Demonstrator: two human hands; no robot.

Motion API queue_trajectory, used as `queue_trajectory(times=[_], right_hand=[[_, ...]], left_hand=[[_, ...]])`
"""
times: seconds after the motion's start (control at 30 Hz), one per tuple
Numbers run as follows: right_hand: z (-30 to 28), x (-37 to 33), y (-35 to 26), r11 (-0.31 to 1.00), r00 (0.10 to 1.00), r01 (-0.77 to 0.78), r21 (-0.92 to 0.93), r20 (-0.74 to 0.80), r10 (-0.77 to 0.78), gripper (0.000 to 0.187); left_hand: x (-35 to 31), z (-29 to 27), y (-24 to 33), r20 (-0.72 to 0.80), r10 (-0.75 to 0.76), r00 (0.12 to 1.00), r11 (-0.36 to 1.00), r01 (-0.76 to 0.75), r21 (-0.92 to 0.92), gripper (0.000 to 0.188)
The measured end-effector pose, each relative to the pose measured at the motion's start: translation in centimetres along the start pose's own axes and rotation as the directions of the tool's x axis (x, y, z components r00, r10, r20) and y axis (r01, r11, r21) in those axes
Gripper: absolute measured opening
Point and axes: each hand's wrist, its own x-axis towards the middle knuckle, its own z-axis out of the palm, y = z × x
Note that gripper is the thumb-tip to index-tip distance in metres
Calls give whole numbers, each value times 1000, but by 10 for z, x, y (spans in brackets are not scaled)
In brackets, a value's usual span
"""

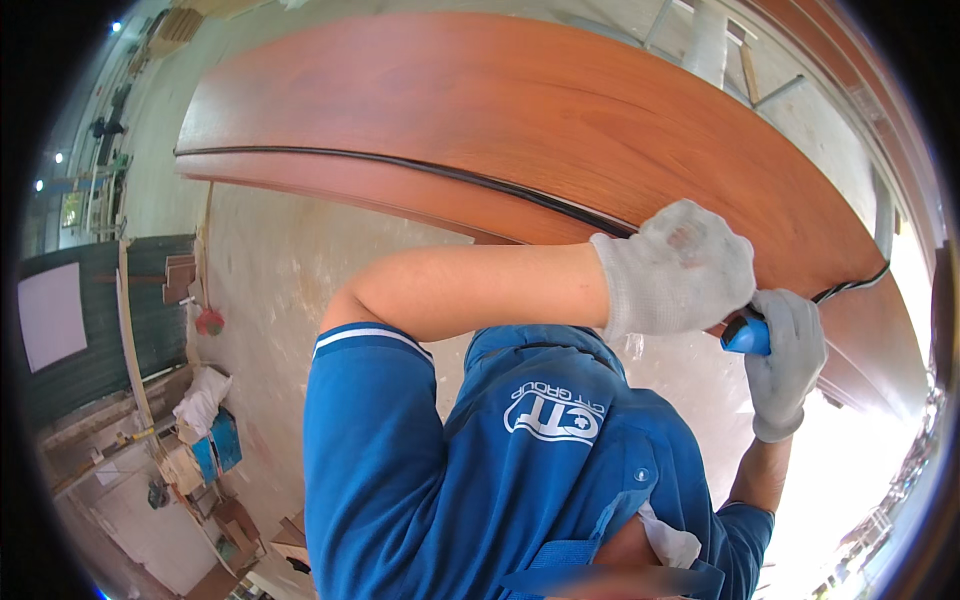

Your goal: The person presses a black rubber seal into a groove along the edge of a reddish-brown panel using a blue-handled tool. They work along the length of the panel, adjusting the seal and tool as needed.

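Note:
My left hand (685,268), in a pale grey knitted glove with a dark smudge, is closed at the near edge of a long reddish-brown wood-grain panel (480,95). A thin black strip (400,162) runs along that panel and disappears behind this hand. What its fingers grip is hidden. Beside it, my right hand (790,360), gloved alike, is wrapped round a blue-and-black tool (745,334); only its handle end shows, so its kind is unclear. To the right of both hands, a black twisted length (850,287) crosses the panel's end.
Grey metal supports (710,45) stand beyond the panel, above a pale concrete floor (270,270). More brown boards (850,45) lie at the upper right. On the left are a dark green corrugated wall (85,310), a white sack (203,397) and wooden offcuts (240,525).

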Motion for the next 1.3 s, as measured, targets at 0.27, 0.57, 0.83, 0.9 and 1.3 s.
queue_trajectory(times=[0.27, 0.57, 0.83, 0.9, 1.3], right_hand=[[-58, -49, 65, 890, 869, -423, 168, 352, 347, 40], [-84, -129, 96, 913, 944, -315, -258, 18, 330, 45], [-37, -142, 125, 907, 937, -343, -244, -154, 313, 41], [-36, -144, 131, 914, 937, -345, -215, -144, 319, 39], [-55, -131, 40, 865, 889, -454, -213, -176, 423, 48]], left_hand=[[-5, 21, -2, -21, 14, 1000, 1000, -13, 23, 22], [-2, 32, 9, -53, 32, 998, 999, -31, 14, 21], [89, 71, 66, -15, 280, 960, 956, -278, 100, 19], [114, 76, 76, 38, 299, 953, 954, -300, 17, 18], [228, 98, 60, 438, 604, 666, 739, -674, 5, 21]])
